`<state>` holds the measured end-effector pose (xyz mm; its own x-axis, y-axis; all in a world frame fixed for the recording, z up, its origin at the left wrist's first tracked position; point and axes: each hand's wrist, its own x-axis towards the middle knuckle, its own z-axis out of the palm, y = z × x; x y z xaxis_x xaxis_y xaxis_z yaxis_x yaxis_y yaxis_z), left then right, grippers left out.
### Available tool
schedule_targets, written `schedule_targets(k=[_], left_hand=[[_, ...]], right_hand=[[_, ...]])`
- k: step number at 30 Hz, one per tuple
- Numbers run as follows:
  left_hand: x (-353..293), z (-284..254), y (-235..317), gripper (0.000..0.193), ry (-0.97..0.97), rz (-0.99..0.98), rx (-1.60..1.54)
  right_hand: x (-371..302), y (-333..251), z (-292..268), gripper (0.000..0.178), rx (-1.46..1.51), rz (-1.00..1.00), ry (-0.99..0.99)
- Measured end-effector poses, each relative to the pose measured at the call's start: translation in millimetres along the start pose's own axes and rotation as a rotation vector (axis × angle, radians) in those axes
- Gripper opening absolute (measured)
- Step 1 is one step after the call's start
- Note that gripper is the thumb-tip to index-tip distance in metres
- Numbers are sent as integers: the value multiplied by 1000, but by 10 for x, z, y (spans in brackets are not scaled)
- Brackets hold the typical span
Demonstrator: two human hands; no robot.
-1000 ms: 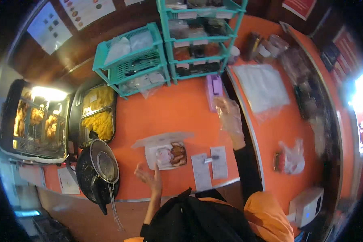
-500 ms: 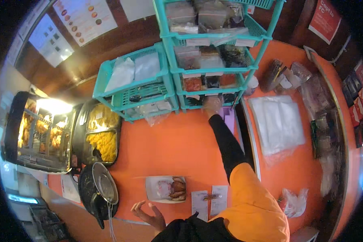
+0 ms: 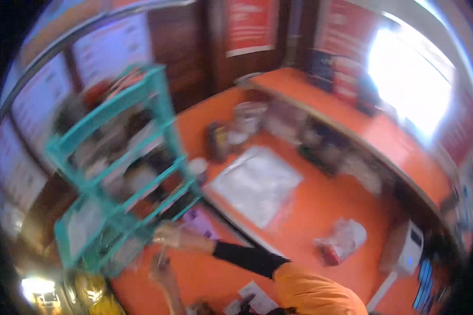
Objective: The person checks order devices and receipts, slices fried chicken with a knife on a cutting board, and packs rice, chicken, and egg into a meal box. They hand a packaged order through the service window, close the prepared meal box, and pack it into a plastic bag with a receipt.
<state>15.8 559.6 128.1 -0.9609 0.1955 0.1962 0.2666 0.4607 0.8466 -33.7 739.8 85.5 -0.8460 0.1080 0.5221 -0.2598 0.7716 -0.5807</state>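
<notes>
The view is smeared by motion. My right hand, at the end of a black sleeve, is just in front of the lower shelves of the teal plastic rack. Its fingers look curled together, and what they hold, if anything, is too blurred to name. Close below it is my left hand, raised above the orange table. A small dark patch shows at its fingertips; I cannot tell whether that is a thing or a gap. A purple item lies beside the rack, near my right hand.
Clear plastic bags lie flat beyond the divider. A plastic-wrapped bundle and a white device with a screen stand to the right. Paper slips lie near me. Yellow food sits at lower left.
The view has swung to the right. My right hand has come out from the rack's lowest shelf, and my left hand has risen from beside the food box to meet it.
</notes>
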Motion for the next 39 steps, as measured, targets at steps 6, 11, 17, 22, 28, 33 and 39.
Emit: schedule_targets(k=[6,11,17,22,28,33,39], left_hand=[[-440,27,152,35,-312,21,-382],[-803,-637,-40,30,-312,-115,-318],[-827,-603,-36,21,-176,20,-209],[-1732,-1387,-305,14,235,215,209],[-2105,-1007,-464,30,292,-106,52],[-2240,-799,-1016,39,289,37,-36],[-2159,-437,-1608,32,138,-83,106]], right_hand=[[852,1006,-294,26,-349,-75,98],[1125,902,40,21,-370,-46,-27],[944,1090,-139,17,-503,-27,-30],[413,483,-131,16,-881,-256,-48],[-193,-389,-1179,20,-295,-63,201],[-1166,-1451,-1052,21,27,196,-146],[-2029,-1916,-146,23,142,0,-540]])
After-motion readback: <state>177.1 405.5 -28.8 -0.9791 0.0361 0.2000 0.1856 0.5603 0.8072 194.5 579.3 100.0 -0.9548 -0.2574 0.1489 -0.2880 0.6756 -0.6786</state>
